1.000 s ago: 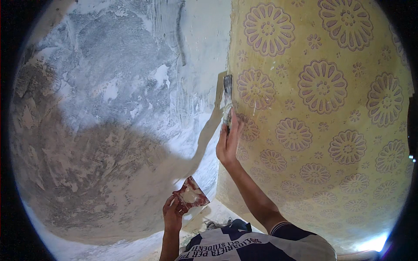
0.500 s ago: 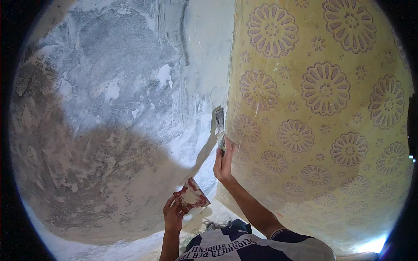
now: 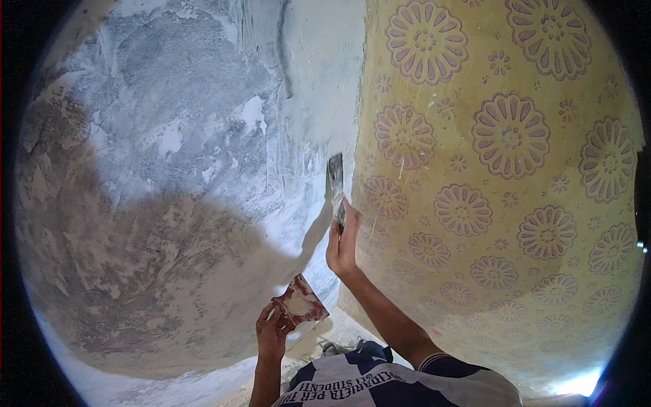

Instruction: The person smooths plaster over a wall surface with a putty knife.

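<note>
Right hand (image 3: 344, 243) closed round the handle of a putty knife (image 3: 337, 184), blade up, over the patchy grey-white wall (image 3: 176, 129), just left of the yellow flower-patterned wall (image 3: 458, 146). Can't tell if blade touches. Left hand (image 3: 271, 330) grips reddish plate (image 3: 316, 310) by its left edge, pale paste (image 3: 297, 306) on it, lower left of knife.

A patchy grey-and-white wall (image 3: 183, 115) spread around ten o'clock, shadow (image 3: 156, 271) darkening it at eight; a yellow wall (image 3: 458, 129) with purplish flowers (image 3: 510, 138) filled three o'clock; bright light (image 3: 584, 383) glowed at four.
</note>
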Tool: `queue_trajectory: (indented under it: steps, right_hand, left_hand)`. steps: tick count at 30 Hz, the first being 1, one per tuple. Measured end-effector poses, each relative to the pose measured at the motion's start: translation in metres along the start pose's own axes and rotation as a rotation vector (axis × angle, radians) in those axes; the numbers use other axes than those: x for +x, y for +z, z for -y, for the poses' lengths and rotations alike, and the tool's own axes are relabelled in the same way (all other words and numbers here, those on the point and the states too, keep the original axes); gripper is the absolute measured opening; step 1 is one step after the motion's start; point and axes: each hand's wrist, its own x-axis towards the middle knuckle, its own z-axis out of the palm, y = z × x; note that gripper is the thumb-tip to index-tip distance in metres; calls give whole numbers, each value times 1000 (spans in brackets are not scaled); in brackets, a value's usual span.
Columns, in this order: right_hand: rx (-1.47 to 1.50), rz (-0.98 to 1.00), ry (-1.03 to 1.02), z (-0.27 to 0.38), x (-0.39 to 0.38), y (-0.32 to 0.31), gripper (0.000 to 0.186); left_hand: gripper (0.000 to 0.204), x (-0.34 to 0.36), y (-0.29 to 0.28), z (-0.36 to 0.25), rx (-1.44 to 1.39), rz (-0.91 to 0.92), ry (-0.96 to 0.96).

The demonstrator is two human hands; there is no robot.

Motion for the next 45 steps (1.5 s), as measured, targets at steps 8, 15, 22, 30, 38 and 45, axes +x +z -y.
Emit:
queue_trajectory:
  steps: [8, 15, 22, 30, 38, 45]
  right_hand:
    - [-3, -9, 32, -12, -16, -13, 47]
    - [65, -52, -73, 23, 36, -2, 53]
    - [49, 76, 26, -6, -31, -4, 48]
    - [-36, -55, -5, 1, 23, -18, 47]
    - [25, -86, -49, -9, 37, -1, 50]
    - [21, 16, 97, -23, -31, -13, 49]
  left_hand:
    - [20, 2, 1, -3, 11, -14, -5]
    - [21, 2, 11, -6, 37, -24, -38]
    - [29, 1, 0, -1, 90, 39, 2]
    - [24, 0, 6, -7, 54, -20, -24]
    - [25, -1, 5, -5, 26, 4, -11]
    - [25, 0, -4, -1, 26, -34, 2]
